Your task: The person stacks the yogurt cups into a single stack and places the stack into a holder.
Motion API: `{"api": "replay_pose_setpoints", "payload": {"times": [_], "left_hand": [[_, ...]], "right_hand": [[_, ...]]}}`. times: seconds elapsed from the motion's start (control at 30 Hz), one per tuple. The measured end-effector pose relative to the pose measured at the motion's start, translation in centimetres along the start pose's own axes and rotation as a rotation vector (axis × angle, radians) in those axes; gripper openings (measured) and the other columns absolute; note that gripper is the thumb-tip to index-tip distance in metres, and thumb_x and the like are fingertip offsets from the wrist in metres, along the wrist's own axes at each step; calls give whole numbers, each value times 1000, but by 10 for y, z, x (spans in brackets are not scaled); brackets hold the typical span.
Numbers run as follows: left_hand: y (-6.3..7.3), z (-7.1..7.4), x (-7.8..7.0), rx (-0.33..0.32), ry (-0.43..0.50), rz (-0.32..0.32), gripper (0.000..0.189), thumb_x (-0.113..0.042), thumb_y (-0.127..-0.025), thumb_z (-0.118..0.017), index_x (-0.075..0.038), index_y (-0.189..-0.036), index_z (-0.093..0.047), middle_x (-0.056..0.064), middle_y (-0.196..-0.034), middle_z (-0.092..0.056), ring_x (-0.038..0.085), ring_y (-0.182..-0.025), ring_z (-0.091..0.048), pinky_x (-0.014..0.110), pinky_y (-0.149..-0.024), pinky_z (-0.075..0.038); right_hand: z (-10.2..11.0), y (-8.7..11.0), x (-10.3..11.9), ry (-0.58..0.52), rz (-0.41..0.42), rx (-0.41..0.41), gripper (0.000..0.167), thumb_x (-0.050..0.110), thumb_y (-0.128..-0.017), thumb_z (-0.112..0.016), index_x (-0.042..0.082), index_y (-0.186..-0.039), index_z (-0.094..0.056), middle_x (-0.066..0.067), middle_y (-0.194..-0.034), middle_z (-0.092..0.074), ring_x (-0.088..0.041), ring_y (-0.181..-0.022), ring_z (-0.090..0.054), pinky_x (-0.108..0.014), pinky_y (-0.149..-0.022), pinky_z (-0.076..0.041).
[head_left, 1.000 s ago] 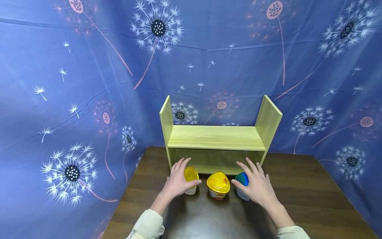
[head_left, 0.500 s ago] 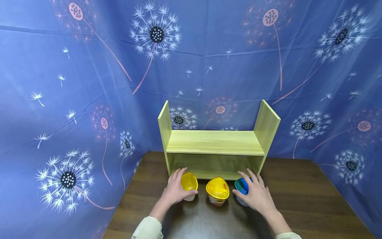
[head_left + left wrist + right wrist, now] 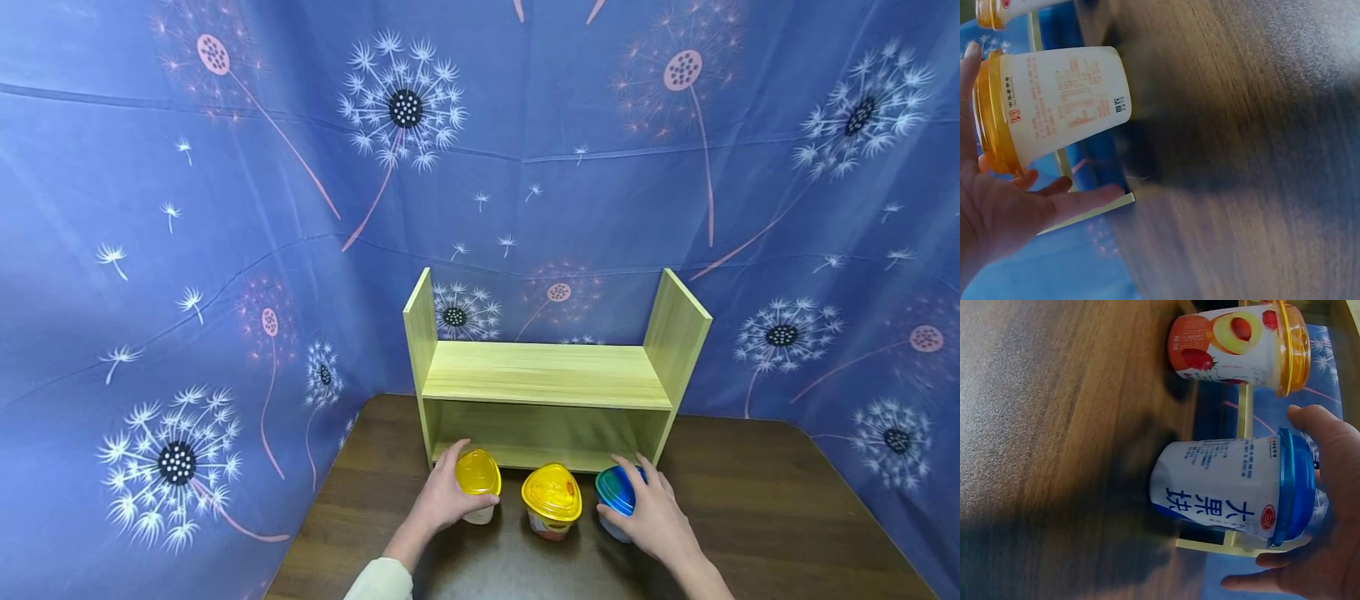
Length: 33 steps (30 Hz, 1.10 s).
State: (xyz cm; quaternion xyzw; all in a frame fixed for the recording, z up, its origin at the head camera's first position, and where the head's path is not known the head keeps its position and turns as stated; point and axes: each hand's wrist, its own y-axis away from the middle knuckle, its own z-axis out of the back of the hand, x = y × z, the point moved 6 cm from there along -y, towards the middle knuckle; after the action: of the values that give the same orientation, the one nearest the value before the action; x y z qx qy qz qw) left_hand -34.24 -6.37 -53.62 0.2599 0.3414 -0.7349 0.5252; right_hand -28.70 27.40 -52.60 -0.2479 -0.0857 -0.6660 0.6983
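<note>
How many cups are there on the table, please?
3, in a row before the shelf: the yellow-lidded left cup, the yellow-lidded middle cup and the blue-lidded right cup.

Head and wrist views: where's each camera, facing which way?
Head: head-worn, facing forward, down, at pale wooden shelf; left hand, right hand visible.
Left wrist: worn there, facing tapered white cup with yellow plastic lid; left hand visible.
Right wrist: likewise, facing tapered white cup with blue plastic lid; right hand visible.
Head, right wrist share that blue-lidded cup.

The head view is bright, the wrist views dimmer. Pale glare streaks the table (in both wrist views), and soft shadow falls beside the blue-lidded cup.
</note>
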Motion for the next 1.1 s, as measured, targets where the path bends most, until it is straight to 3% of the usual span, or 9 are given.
{"api": "replay_pose_setpoints", "payload": {"times": [0.23,0.43,0.7,1.1], "left_hand": [[0,-5,7,14,99,37,110,-39,-62,-97,-5,-150,-39,25,-135,-55,38,-109,-60,55,-90,-50],[-2,-9,14,3,123,54,100,-37,-62,-97,-8,-144,-48,19,-125,-62,31,-102,-62,47,-86,-51],[-2,-10,16,20,148,72,96,-35,-61,-98,-9,-141,-51,18,-121,-64,27,-98,-62,45,-84,-51],[-3,-13,18,42,235,134,93,-25,-62,-98,-13,-142,-52,15,-116,-64,24,-91,-62,42,-80,-53]], "right_hand": [[-4,0,-5,-30,-29,18,91,49,-76,-87,19,-150,-42,-34,-150,-30,-61,-111,-52,-63,-66,-53],[-8,-2,-12,-83,-44,6,94,42,-76,-88,7,-149,-40,-36,-140,-33,-49,-100,-59,-55,-70,-54],[-10,-2,-16,-181,-103,30,93,34,-76,-89,3,-148,-39,-35,-135,-34,-47,-102,-57,-55,-76,-54],[-7,-4,-16,-180,-108,38,91,35,-75,-89,4,-146,-42,-35,-134,-36,-48,-103,-57,-56,-77,-54]]}}
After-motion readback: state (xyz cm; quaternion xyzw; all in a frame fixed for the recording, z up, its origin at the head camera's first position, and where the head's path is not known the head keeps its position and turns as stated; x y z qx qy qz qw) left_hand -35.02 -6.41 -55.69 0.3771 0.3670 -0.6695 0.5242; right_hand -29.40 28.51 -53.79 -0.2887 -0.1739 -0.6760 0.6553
